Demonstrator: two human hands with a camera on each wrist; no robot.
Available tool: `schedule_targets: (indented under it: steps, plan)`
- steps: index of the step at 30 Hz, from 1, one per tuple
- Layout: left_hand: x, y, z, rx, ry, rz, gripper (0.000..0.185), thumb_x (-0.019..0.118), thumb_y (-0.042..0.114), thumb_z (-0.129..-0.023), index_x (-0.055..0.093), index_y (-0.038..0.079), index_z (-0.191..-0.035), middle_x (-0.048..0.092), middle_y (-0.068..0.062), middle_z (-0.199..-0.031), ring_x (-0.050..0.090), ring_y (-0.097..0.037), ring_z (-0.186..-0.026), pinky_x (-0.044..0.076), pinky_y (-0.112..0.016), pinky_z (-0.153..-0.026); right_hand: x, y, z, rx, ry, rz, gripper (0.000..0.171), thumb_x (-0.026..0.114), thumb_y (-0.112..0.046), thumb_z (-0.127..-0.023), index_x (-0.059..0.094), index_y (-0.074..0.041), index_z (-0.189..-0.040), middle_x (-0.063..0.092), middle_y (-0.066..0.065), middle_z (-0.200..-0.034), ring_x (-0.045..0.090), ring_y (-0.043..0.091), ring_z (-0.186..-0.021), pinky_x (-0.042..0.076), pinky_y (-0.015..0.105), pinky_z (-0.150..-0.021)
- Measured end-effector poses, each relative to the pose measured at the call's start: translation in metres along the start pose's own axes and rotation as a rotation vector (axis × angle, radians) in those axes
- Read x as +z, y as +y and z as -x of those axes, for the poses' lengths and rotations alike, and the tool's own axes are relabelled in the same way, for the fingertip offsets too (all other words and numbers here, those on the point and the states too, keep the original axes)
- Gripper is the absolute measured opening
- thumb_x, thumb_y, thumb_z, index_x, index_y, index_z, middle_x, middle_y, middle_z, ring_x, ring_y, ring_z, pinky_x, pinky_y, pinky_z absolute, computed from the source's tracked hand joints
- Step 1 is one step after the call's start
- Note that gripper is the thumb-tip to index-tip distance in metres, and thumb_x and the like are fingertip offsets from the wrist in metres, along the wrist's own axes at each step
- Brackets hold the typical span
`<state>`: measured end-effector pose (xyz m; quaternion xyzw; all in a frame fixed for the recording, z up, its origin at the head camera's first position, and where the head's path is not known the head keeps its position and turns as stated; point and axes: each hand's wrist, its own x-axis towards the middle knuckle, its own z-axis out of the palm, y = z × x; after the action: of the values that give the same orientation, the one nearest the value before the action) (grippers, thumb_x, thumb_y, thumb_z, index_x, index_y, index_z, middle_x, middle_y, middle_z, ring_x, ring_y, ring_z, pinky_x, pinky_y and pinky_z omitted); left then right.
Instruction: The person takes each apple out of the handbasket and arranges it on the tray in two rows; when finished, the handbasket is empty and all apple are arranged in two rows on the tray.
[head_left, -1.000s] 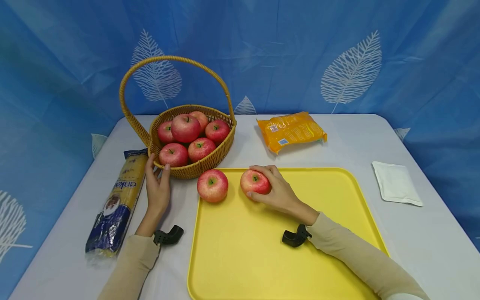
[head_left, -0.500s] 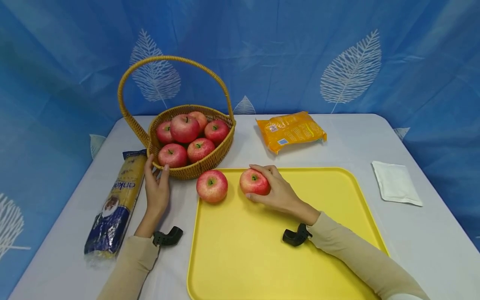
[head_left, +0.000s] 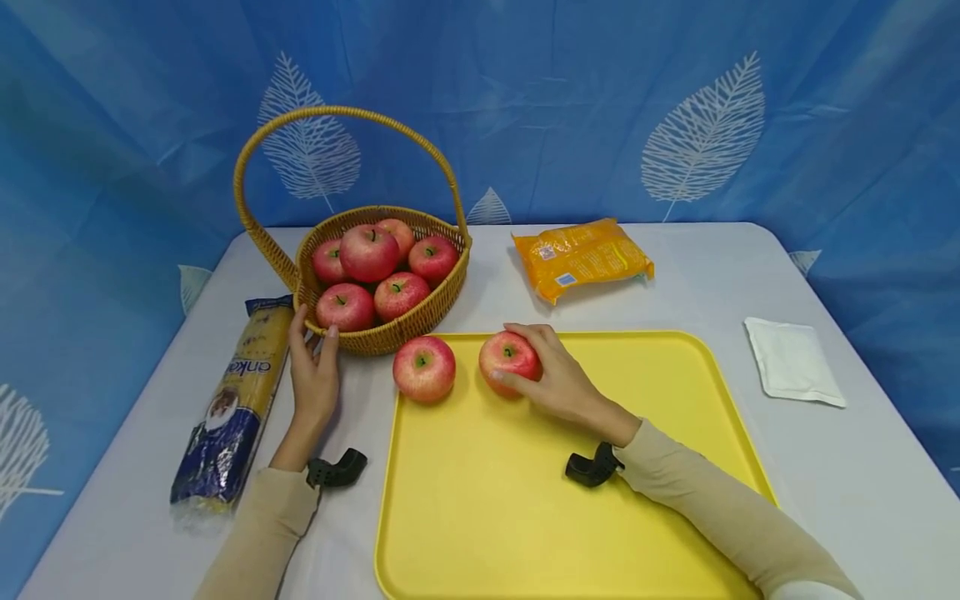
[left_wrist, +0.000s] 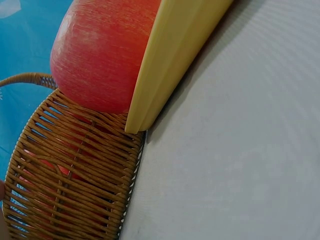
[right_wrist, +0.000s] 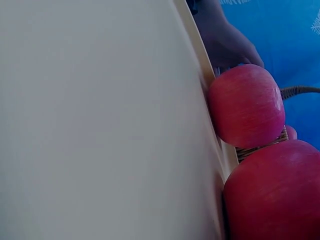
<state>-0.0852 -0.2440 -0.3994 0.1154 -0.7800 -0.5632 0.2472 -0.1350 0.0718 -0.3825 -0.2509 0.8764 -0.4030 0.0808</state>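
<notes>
since the prior frame, our right hand has edged its apple back; grip grasping it on the tray, release due next; left hand relaxed, touching the basket.

Both forearms in beige sleeves reach forward from the near edge, a black wrist mount on each. Left hand lies flat, palm down, fingers straight and pointing away, thumb out to the side, fingertips touching something ahead. Right hand angled inward toward the left, fingers and thumb curled round a round object, wrist low, forearm running diagonally back to the right
</notes>
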Motion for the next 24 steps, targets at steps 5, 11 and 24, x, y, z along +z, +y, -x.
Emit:
schedule_targets:
  steps: [5, 11, 24]
  plan:
    - [0.001, 0.017, 0.006, -0.018, -0.015, 0.017, 0.058, 0.043, 0.014, -0.094, 0.016, 0.003, -0.144, 0.018, -0.015, -0.149, 0.030, -0.037, -0.131, 0.028, -0.054, -0.103, -0.006, -0.001, 0.000, -0.029, 0.049, -0.019, 0.059, 0.066, -0.036, -0.081, 0.044, -0.015, -0.131, 0.042, 0.008, -0.124, 0.048, 0.022, -0.108, 0.044, 0.043, -0.092]
    - [0.001, 0.013, 0.005, -0.039, -0.012, 0.025, 0.057, 0.041, 0.020, -0.095, 0.015, 0.008, -0.145, 0.017, -0.014, -0.149, 0.029, -0.037, -0.132, 0.029, -0.050, -0.104, -0.013, -0.004, -0.003, -0.070, 0.114, -0.069, 0.052, 0.068, -0.029, -0.080, 0.050, -0.009, -0.124, 0.045, 0.012, -0.122, 0.044, 0.027, -0.106, 0.041, 0.044, -0.091]
    - [0.000, 0.023, 0.004, -0.018, -0.010, 0.027, 0.058, 0.043, 0.016, -0.094, 0.017, 0.002, -0.143, 0.018, -0.015, -0.149, 0.030, -0.037, -0.131, 0.028, -0.053, -0.104, -0.020, -0.009, -0.011, -0.085, 0.192, -0.129, 0.036, 0.065, -0.028, -0.083, 0.058, -0.011, -0.114, 0.053, 0.009, -0.118, 0.046, 0.029, -0.111, 0.038, 0.045, -0.093]
